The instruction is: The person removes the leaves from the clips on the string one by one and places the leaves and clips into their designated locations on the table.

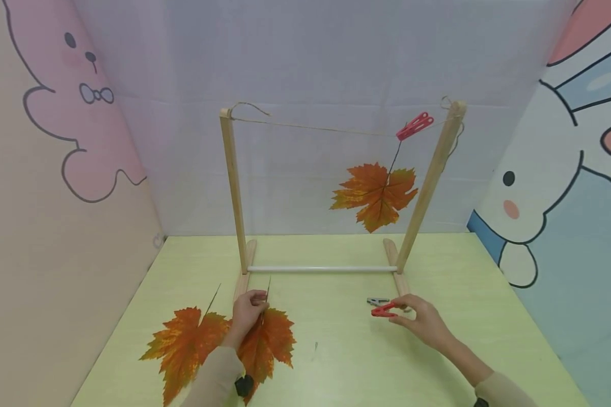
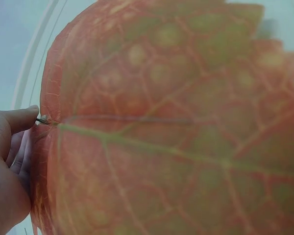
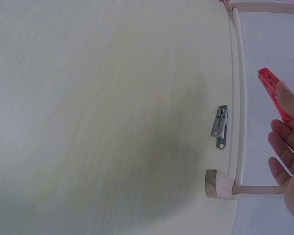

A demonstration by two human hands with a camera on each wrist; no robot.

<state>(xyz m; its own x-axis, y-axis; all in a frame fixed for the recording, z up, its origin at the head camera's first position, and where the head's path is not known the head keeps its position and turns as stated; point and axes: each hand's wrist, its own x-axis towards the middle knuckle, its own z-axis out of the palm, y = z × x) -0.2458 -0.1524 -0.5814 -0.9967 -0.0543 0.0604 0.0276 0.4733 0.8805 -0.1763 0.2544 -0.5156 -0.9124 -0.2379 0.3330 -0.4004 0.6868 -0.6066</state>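
My left hand (image 1: 248, 314) pinches the dark stem of an orange maple leaf (image 1: 266, 345) just above its blade, over the table's left half. In the left wrist view that leaf (image 2: 161, 117) fills most of the picture, its stem between thumb and fingers. On the right, my right hand (image 1: 421, 321) holds a red clothespin (image 1: 384, 310) between thumb and fingertips, raised off the table. A grey clothespin (image 3: 220, 127) lies on the tabletop close by. Another maple leaf (image 1: 190, 345) lies left of my left hand, its stem pointing up.
A wooden frame with a left post (image 1: 234, 192), a right post (image 1: 430, 189) and a white crossbar (image 1: 321, 269) stands ahead. Twine (image 1: 310, 128) spans the post tops. From it hangs a maple leaf (image 1: 379, 195) by a red clothespin (image 1: 414, 126).
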